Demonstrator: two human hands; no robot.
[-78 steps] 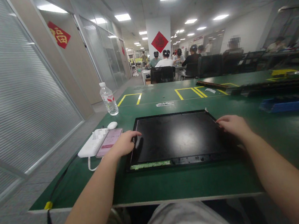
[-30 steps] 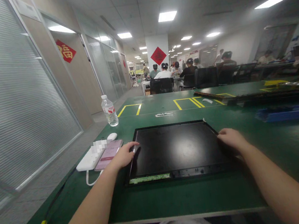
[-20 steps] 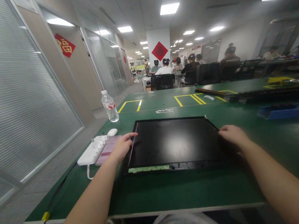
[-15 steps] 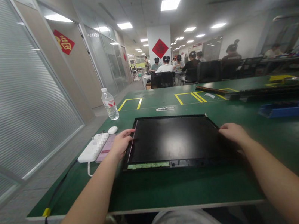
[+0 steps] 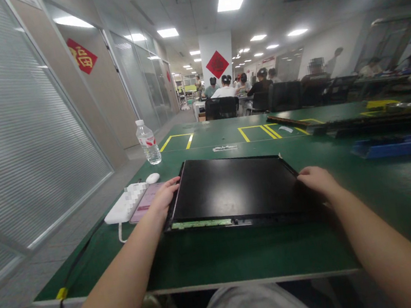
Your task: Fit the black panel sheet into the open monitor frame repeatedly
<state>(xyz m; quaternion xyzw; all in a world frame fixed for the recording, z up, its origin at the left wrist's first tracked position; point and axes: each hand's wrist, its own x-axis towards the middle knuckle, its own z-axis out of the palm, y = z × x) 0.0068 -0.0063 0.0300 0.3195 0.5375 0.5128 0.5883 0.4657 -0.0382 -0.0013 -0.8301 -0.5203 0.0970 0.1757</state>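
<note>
A black flat display panel lies before me, with a green circuit strip along its near left edge. A thin dark frame shows around its left and far sides. My left hand is closed on the panel's left edge, its fingers near the far half of that side. At the opposite edge, my right hand grips with fingers curled and the thumb side up; some of its fingers are hidden. A small light tab sticks up at the panel's far right corner.
On the green table, a water bottle, white power bank, phone and white mouse-shaped case stand left. Blue trays and long dark strips lie right. People sit farther back.
The view has shifted slightly. The panel's left side looks a little higher above its frame, with more dark edge showing there. Both hands keep their places at the sides.
</note>
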